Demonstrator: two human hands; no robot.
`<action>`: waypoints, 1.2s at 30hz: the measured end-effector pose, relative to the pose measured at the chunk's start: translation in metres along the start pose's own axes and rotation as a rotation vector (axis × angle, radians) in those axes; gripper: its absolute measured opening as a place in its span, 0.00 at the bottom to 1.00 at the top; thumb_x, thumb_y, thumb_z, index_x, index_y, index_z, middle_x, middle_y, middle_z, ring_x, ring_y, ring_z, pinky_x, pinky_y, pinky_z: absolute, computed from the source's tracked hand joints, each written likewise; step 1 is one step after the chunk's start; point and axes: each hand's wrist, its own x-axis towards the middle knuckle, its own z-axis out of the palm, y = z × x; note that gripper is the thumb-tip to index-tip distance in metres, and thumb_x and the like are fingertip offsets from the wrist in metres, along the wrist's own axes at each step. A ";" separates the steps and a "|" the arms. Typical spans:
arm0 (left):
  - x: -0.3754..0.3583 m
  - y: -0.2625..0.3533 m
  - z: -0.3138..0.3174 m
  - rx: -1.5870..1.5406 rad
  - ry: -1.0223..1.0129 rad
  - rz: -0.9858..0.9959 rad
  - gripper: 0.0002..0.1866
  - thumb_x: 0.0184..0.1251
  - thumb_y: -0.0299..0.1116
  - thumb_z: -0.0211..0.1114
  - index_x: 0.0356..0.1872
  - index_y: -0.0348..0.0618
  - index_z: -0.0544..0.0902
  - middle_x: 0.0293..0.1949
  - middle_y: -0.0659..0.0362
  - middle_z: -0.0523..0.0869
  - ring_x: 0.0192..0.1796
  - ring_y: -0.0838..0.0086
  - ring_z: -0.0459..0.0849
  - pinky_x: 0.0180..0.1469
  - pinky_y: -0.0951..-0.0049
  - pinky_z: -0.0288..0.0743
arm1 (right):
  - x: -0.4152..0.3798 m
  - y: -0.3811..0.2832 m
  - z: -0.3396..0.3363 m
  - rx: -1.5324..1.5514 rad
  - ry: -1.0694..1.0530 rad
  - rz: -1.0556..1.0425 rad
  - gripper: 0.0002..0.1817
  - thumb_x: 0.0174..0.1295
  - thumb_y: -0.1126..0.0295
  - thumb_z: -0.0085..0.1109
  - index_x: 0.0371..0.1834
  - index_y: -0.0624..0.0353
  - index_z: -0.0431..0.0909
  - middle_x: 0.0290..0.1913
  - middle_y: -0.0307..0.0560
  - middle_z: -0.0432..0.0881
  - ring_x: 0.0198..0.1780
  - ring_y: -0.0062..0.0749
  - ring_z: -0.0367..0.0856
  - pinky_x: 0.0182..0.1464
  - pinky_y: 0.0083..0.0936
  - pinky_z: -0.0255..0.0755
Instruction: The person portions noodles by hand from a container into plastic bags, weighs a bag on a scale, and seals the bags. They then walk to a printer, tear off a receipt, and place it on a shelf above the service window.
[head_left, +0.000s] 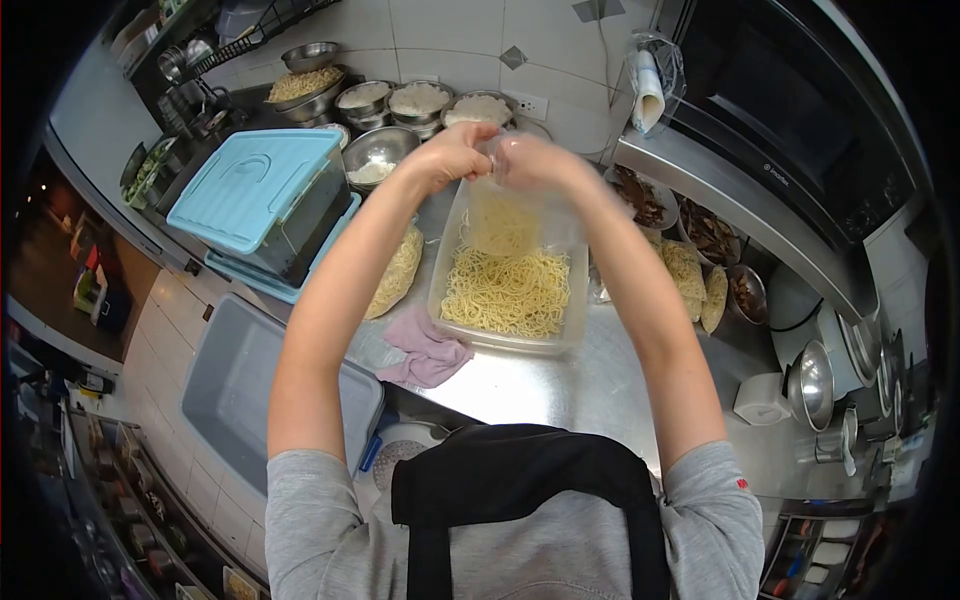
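Plastic noodle bag (505, 220), hanging below pinched fingers (481, 164), left hand (452, 158), right hand (530, 160)

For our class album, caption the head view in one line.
Left hand and right hand hold a clear bag of noodles over a plastic tub of yellow noodles.

A short-sleeved heather-grey cotton T-shirt (310, 505) with a small red marking (742, 484) on the right-hand sleeve shows beneath a black bibbed fabric apron (530, 465) with wide straps, bottom centre.
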 end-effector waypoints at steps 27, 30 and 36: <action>-0.004 -0.011 -0.018 -0.264 -0.060 -0.101 0.35 0.41 0.11 0.49 0.60 0.29 0.62 0.58 0.54 0.70 0.59 0.72 0.72 0.24 0.88 0.66 | -0.028 -0.015 -0.038 0.680 0.320 0.163 0.07 0.56 0.69 0.55 0.36 0.59 0.76 0.29 0.42 0.79 0.27 0.21 0.76 0.33 0.18 0.72; -0.010 -0.005 -0.029 -0.299 -0.083 -0.083 0.36 0.42 0.10 0.47 0.62 0.29 0.59 0.65 0.51 0.61 0.66 0.67 0.63 0.24 0.88 0.67 | -0.038 0.013 0.002 0.767 0.597 0.153 0.10 0.60 0.64 0.51 0.35 0.59 0.75 0.29 0.40 0.79 0.26 0.19 0.74 0.29 0.20 0.70; -0.015 0.013 -0.034 -0.239 -0.011 -0.029 0.37 0.41 0.09 0.46 0.62 0.29 0.59 0.64 0.51 0.62 0.66 0.67 0.63 0.23 0.89 0.66 | -0.067 0.078 0.161 -0.016 0.137 0.317 0.14 0.60 0.59 0.50 0.42 0.55 0.74 0.39 0.53 0.79 0.41 0.44 0.78 0.43 0.35 0.71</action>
